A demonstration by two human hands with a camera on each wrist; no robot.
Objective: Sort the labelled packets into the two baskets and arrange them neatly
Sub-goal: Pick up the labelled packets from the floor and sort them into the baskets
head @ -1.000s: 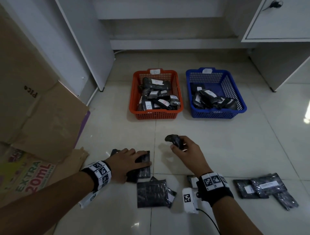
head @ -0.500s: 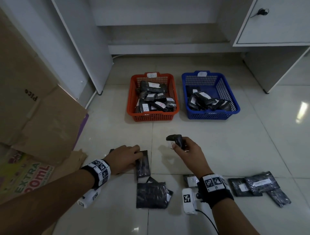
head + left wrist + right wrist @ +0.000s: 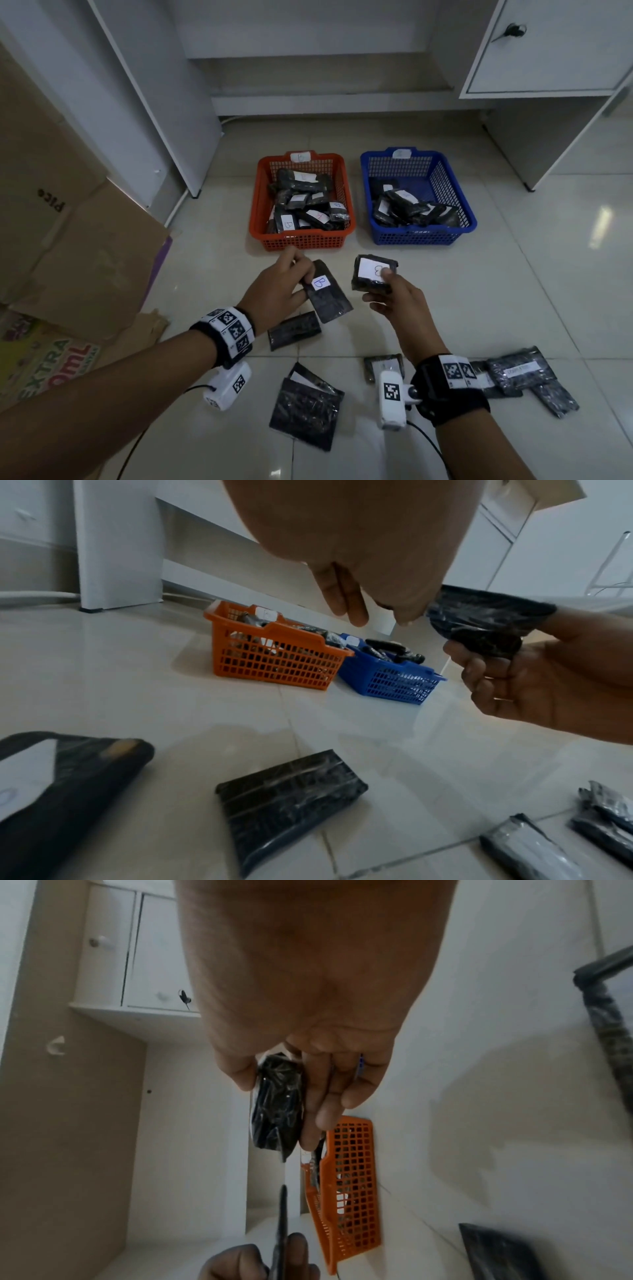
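**Mia:** What is the left hand [image 3: 274, 291] doing?

**Tom:** It pinches a flat black plastic packet with a white label marked B [image 3: 327, 294]. The thumb and fingers hold its far end, up off the shiny pale tiled floor [image 3: 513, 291].

**Mia:** And the right hand [image 3: 394, 301]?

**Tom:** It grips a thick black wrapped packet with a white label [image 3: 373, 274]. The thumb presses on the label and the fingers curl under it. In the right wrist view the packet [image 3: 277, 1104] sits squeezed between thumb and fingers.

**Mia:** Where are the baskets?

**Tom:** Far from the person, side by side. The orange plastic mesh basket [image 3: 260, 205] is on the left and the blue plastic mesh basket [image 3: 469, 219] is on the right. Both have black packets inside, and each has a small white tag on its far rim. The two held packets are in the air just near of the orange basket.

**Mia:** Are more packets on the floor?

**Tom:** Yes. One small black packet [image 3: 294, 330] lies just near of the left hand. A big square black packet [image 3: 305, 407] lies nearer still. A few long black packets [image 3: 524, 377] lie on the right, by the right wrist.

**Mia:** What is on the far left?

**Tom:** Brown flattened cardboard [image 3: 85, 246].
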